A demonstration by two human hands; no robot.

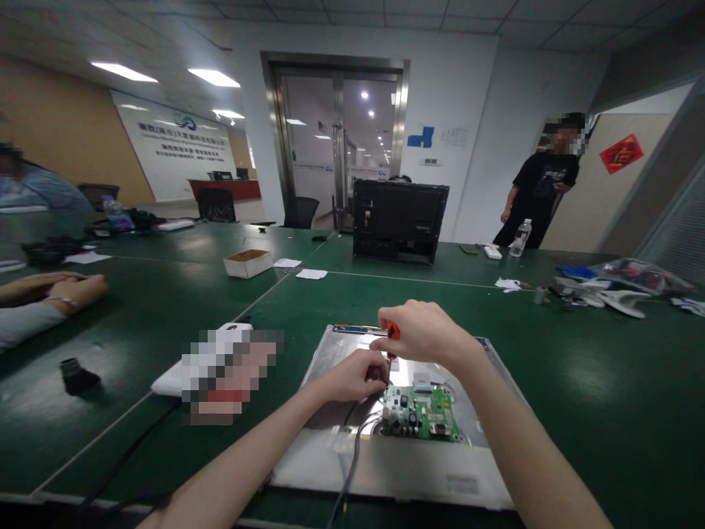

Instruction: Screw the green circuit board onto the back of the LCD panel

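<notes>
A screwdriver (393,339) with an orange and black handle is gripped from above in my right hand (424,332). It points down toward the upper left corner of a green circuit board (421,413). At that same corner my left hand (360,376) has its fingers curled together; whatever they may pinch is hidden. The board lies on the metal back of a flat display panel (396,466), which rests on the table. Grey and black cables (355,455) run from the board's left side over the panel's near edge.
The green table (595,411) also bears a black monitor housing (400,222), an open white box (247,264), a white device (231,334) and a small black object (78,376). Another person's hands (71,290) rest at left. Tools and bags (633,278) lie at right. One person (543,187) stands behind.
</notes>
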